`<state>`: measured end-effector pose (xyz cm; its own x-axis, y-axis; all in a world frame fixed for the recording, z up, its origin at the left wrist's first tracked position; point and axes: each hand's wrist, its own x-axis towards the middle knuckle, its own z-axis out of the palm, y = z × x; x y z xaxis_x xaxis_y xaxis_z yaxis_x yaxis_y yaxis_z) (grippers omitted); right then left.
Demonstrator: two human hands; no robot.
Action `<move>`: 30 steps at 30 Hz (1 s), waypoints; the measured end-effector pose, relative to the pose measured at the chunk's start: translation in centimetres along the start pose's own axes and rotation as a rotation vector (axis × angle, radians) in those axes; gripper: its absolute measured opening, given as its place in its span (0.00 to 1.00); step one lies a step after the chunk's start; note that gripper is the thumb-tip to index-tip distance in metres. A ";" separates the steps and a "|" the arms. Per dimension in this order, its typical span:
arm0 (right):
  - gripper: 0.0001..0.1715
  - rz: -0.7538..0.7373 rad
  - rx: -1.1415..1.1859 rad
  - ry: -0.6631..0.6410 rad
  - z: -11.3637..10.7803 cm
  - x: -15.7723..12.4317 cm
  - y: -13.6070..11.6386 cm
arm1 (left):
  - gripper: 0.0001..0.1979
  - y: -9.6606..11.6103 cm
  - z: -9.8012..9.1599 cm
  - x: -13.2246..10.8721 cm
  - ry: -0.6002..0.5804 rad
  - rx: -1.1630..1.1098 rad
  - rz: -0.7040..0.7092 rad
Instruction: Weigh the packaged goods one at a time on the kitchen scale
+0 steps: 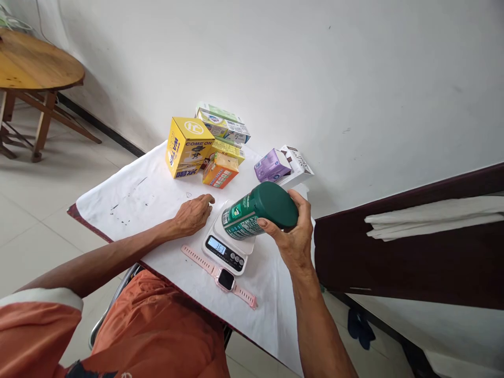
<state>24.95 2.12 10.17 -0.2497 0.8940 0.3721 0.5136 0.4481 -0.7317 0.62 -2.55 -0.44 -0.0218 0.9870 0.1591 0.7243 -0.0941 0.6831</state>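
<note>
A green canister (239,216) with a dark green lid stands on the white kitchen scale (235,264), its base on the weighing plate. My right hand (293,231) grips the lid, thumb on the near side and fingers round the far side. The lit display (217,245) appears to read 363. Left of the scale, my left hand (192,215) rests on the white cloth with its fingers loosely bent and nothing visible in them. A pink-strapped smartwatch (226,279) lies spread out just in front of the scale.
On the white-covered table (271,304) stand a yellow box (189,147), an orange box (220,170), a stack of light-coloured cartons (224,123), a purple box (272,165) and a white box (297,163). The wall is behind. A round wooden table (39,60) stands far left.
</note>
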 end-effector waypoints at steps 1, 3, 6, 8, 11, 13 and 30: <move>0.63 0.012 -0.009 -0.027 -0.3 -0.1 0.0 | 0.15 0.1 -0.1 -0.1 -0.008 0.018 -0.009; 0.68 0.023 -0.036 -0.076 -0.9 -0.2 -0.3 | 0.15 0.3 -0.4 -0.2 -0.032 0.058 -0.033; 0.71 0.008 -0.092 -0.102 -1.3 -0.2 -1.1 | 0.12 0.8 -1.2 -0.7 -0.078 0.099 -0.058; 0.68 -0.032 -0.140 -0.089 -1.2 0.1 -1.6 | 0.13 1.2 -1.9 -1.1 -0.097 0.114 -0.080; 0.60 -0.105 -0.217 -0.066 -0.8 0.7 -2.3 | 0.13 1.2 -3.1 -2.2 -0.082 0.130 -0.119; 0.57 -0.136 -0.223 -0.062 -0.6 1.4 -2.8 | 0.14 0.6 -3.8 -3.2 -0.052 0.125 -0.144; 0.65 -0.280 0.002 -0.157 14.8 6.8 -5.2 | 0.14 -2.9 -7.7 -2.9 0.115 0.105 -0.230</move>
<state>8.46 6.03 8.05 -0.5046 0.7265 0.4665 0.4053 0.6764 -0.6150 -6.79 -6.18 2.59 -0.2675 0.9591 0.0925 0.7588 0.1505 0.6337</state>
